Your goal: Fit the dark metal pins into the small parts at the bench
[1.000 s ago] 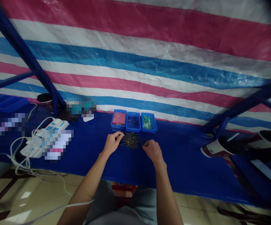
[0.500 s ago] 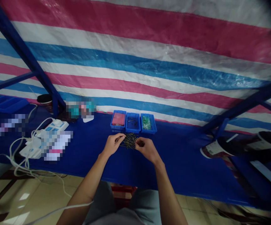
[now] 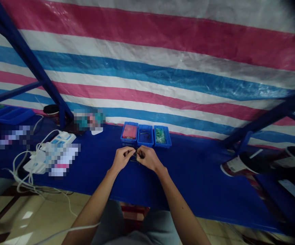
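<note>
My left hand (image 3: 123, 159) and my right hand (image 3: 149, 158) are close together over a small pile of thin dark pieces, some brass-tinted (image 3: 135, 157), which they mostly cover. Thumb and forefinger of my left hand are pinched at the pile's left side. The fingers of my right hand are curled and closed beside them, almost touching. What either hand holds is too small to make out. Just behind stand a blue bin of pink-red packets (image 3: 130, 131), a blue bin with a few dark thin pieces (image 3: 145, 139) and a blue bin of green-and-clear packets (image 3: 160, 136).
A white power strip (image 3: 60, 141) with tangled cables lies at the left. Paper cups (image 3: 239, 164) are at the right. Blue metal frame bars (image 3: 32, 58) slope down at both sides, and a striped plastic sheet (image 3: 162, 75) hangs behind the blue table (image 3: 193, 183).
My right hand has moved left across the pile, up to my left hand, and now hides most of the dark pieces. My left hand has stayed nearly in place.
</note>
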`<state>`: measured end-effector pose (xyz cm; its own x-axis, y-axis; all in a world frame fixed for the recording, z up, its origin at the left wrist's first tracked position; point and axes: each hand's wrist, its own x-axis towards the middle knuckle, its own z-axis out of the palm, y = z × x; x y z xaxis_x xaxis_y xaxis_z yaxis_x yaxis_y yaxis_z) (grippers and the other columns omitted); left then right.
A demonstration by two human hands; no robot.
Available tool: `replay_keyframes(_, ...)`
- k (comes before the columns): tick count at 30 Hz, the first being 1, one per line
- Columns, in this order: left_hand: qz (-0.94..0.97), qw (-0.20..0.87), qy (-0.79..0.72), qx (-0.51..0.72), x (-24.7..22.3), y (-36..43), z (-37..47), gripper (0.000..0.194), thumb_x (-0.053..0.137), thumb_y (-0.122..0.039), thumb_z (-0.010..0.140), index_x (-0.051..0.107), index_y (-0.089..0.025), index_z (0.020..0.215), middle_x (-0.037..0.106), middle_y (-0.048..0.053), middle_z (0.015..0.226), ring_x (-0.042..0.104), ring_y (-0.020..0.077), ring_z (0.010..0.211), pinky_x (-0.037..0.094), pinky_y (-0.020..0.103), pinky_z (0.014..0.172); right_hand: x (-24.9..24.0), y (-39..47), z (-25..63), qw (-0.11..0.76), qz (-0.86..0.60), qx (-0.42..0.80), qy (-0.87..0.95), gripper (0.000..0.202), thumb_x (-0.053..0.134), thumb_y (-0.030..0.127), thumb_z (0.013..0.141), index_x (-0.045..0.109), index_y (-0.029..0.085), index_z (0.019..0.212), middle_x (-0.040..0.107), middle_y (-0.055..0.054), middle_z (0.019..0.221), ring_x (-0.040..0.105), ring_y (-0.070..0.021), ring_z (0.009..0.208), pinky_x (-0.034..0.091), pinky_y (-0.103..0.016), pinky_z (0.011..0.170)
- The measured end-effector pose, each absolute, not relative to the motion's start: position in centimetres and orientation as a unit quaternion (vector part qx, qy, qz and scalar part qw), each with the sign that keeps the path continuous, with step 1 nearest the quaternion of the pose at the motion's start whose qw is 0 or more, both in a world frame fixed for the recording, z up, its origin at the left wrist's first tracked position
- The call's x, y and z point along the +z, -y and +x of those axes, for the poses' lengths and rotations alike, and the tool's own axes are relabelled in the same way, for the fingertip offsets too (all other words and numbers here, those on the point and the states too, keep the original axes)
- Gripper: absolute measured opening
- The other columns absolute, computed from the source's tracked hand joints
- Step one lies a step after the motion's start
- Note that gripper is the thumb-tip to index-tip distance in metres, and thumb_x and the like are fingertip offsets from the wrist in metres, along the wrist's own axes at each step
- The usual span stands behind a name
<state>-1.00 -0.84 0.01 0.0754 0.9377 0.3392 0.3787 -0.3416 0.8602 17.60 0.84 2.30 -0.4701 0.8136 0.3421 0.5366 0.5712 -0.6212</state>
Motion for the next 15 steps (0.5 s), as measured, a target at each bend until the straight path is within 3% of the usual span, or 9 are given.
replay_keyframes(6,0.658,0.306,-0.504,0.469,-0.4,0.7,-1.1,0.028,0.064,-0.039,0.088,0.074,-0.014,0.087,0.062,0.0,0.062,0.038,0.0085,0.051,0.033,0.022,0.053,1.7,0.0,17.5,0.361,-0.423,0.216,0.802,0.009,0.054,0.021,0.087,0.062,0.019,0.086,0.055,0.0,0.076,0.05,-0.0122,0.066,0.038,-0.022,0.064)
replay_keyframes(15,0.652,0.334,-0.501,0.461,-0.2,0.6,-1.0,0.027,0.064,-0.038,0.088,0.074,-0.013,0.087,0.067,0.001,0.068,0.039,0.008,0.05,0.032,0.021,0.051,0.8,0.5,17.4,0.396,-0.433,0.266,0.765,0.016,0.053,0.028,0.095,0.066,0.02,0.092,0.059,-0.001,0.079,0.052,-0.0131,0.066,0.042,-0.023,0.065)
